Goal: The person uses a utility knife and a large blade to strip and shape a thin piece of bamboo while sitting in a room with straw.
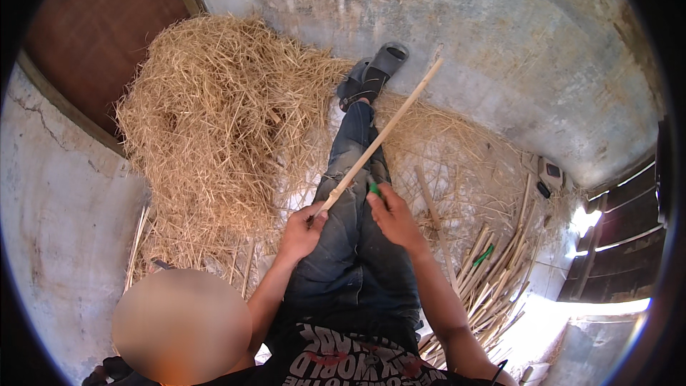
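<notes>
A long, pale peeled stick (389, 126) slants up and away over my outstretched, crossed legs. My left hand (303, 231) is closed around its near end, thumb on top. Just right of the stick, my right hand (393, 217) is wrapped round a green-handled tool (373, 186). A short greyish part shows beyond the green handle, close to the stick; whether it touches the stick I cannot tell, and it is too small to make out its kind. Shavings of dry straw colour lie on the floor around my legs.
A big heap of shavings (214, 129) fills the left. Several sticks (493, 286) lie in a pile at my right, with a green object (483, 254) on them. A small dark-and-white device (550, 171) sits by the wall (457, 7). A blurred oval covers the lower left.
</notes>
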The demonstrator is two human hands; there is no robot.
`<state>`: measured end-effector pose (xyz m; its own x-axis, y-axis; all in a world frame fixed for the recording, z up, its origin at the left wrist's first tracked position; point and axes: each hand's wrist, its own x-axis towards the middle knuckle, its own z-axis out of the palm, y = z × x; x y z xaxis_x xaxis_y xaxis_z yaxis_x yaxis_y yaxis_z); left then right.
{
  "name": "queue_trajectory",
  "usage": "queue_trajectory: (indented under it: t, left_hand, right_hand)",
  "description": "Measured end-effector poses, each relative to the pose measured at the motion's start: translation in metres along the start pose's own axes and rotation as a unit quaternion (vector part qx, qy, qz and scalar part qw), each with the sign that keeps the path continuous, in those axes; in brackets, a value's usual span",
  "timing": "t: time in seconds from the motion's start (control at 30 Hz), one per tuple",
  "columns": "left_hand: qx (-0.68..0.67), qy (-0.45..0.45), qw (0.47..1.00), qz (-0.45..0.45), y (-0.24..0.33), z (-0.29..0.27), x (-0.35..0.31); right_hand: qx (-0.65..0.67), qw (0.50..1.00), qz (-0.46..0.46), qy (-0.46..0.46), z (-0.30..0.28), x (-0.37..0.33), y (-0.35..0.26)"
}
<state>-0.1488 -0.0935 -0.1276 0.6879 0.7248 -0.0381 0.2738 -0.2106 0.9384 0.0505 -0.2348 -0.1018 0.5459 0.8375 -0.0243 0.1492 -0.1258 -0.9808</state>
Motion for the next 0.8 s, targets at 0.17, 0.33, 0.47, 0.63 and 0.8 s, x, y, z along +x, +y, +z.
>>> queue_trajectory:
  t: [0.17,0.33,0.47,0.63,0.8]
  left_hand:
    - [-0.055,-0.016,0.998,0.018,0.022,0.007,-0.008]
    - [-0.019,-0.017,1.0,-0.007,0.028,0.005,-0.01]
    - [-0.001,-0.009,1.0,-0.015,0.035,0.003,-0.013]
    - [0.016,0.026,0.999,0.029,0.023,0.007,-0.019]
    - [0.093,0.029,0.995,0.034,0.032,0.003,-0.026]
  right_hand:
    - [-0.161,0.979,-0.123,0.004,0.016,0.005,-0.022]
    - [-0.249,0.959,-0.133,-0.001,0.016,0.005,-0.025]
    - [-0.283,0.946,-0.157,-0.024,0.016,0.003,-0.027]
    - [-0.297,0.944,-0.14,-0.019,0.02,0.004,-0.026]
    - [-0.326,0.936,-0.133,-0.015,0.014,0.008,-0.019]
